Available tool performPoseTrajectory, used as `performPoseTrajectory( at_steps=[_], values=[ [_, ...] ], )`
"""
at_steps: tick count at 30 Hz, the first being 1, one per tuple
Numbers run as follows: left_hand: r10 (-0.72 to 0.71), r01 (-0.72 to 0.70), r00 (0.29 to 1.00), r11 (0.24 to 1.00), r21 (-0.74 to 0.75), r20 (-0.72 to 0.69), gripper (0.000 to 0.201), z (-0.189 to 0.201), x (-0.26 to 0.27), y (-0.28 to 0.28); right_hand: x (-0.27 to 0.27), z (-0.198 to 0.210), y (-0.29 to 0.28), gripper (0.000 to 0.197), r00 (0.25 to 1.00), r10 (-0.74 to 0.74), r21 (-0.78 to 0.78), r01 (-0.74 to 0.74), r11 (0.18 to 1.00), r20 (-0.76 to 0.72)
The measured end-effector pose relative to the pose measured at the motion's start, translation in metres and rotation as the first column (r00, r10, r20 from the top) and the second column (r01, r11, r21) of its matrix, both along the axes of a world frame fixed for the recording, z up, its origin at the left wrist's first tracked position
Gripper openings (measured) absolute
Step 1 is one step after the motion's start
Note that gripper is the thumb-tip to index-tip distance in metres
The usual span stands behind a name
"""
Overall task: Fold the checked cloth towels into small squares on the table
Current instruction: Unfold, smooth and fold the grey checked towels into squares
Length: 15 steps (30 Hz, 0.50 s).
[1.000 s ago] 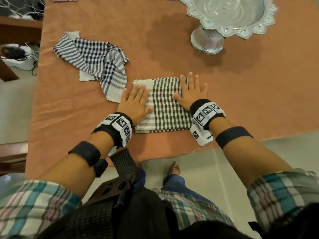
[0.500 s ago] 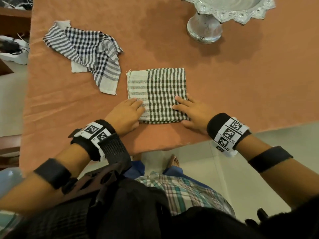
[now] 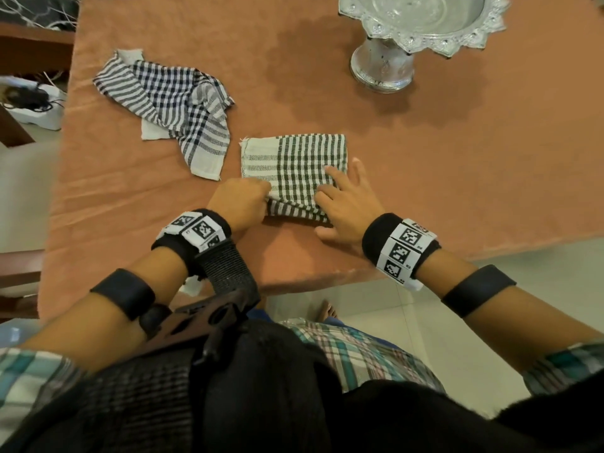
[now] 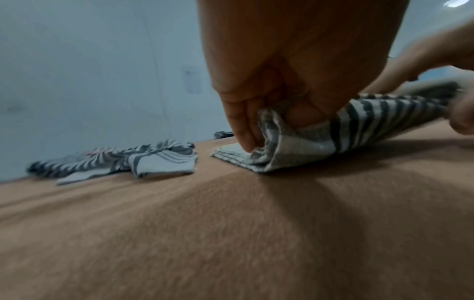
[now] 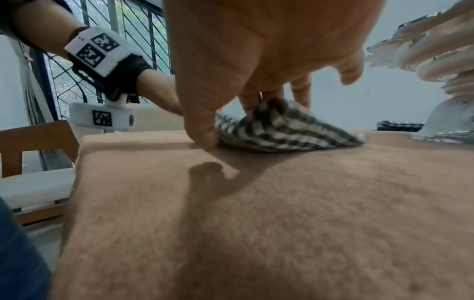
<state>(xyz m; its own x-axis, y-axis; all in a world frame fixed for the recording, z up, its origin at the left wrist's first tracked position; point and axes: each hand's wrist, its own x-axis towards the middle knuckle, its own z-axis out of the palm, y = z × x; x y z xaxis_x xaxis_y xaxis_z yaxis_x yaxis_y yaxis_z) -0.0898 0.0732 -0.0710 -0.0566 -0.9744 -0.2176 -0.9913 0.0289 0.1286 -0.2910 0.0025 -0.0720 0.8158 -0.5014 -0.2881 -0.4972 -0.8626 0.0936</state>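
Note:
A green-and-white checked towel, folded to a near square, lies on the brown table cover. My left hand pinches its near left corner and lifts that edge; in the left wrist view the fingers curl round the raised fold of the towel. My right hand pinches the near right edge, and in the right wrist view its fingers gather the towel off the cover. A second, blue-and-white checked towel lies crumpled to the left.
A silver pedestal bowl stands at the back right of the table. The table's near edge runs just behind my wrists. A wooden chair and a white power strip sit off the left side.
Both hands slid from lying flat on the towel back to its near edge. They now pinch that edge and lift it off the cover.

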Motion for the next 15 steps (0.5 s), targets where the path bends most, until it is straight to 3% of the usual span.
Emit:
performPoseTrajectory(
  at_steps=[3, 6, 11, 13, 15],
  values=[
    [0.135, -0.134, 0.979, 0.991, 0.019, -0.155, 0.012, 0.003, 0.012, -0.009, 0.005, -0.004, 0.005, 0.038, 0.997, 0.029, -0.016, -0.028, 0.999, 0.068],
    [0.09, -0.087, 0.979, 0.996, 0.025, -0.18, 0.012, -0.002, 0.017, -0.001, -0.003, -0.004, -0.002, 0.022, 0.987, -0.05, 0.076, 0.038, 0.996, 0.156],
    [-0.217, 0.217, 0.976, 0.97, -0.106, 0.007, 0.016, -0.014, 0.015, 0.023, -0.021, -0.01, -0.01, 0.012, 0.951, -0.108, 0.194, 0.052, 0.98, 0.29],
    [-0.275, 0.283, 0.958, 0.95, -0.135, 0.077, 0.026, -0.016, 0.015, 0.023, -0.024, -0.012, -0.009, 0.013, 0.939, -0.143, 0.23, 0.071, 0.971, 0.313],
    [-0.275, 0.284, 0.954, 0.957, -0.066, 0.122, 0.029, -0.014, 0.013, 0.022, -0.024, -0.013, -0.01, 0.011, 0.927, -0.182, 0.268, 0.093, 0.959, 0.327]
  ],
)
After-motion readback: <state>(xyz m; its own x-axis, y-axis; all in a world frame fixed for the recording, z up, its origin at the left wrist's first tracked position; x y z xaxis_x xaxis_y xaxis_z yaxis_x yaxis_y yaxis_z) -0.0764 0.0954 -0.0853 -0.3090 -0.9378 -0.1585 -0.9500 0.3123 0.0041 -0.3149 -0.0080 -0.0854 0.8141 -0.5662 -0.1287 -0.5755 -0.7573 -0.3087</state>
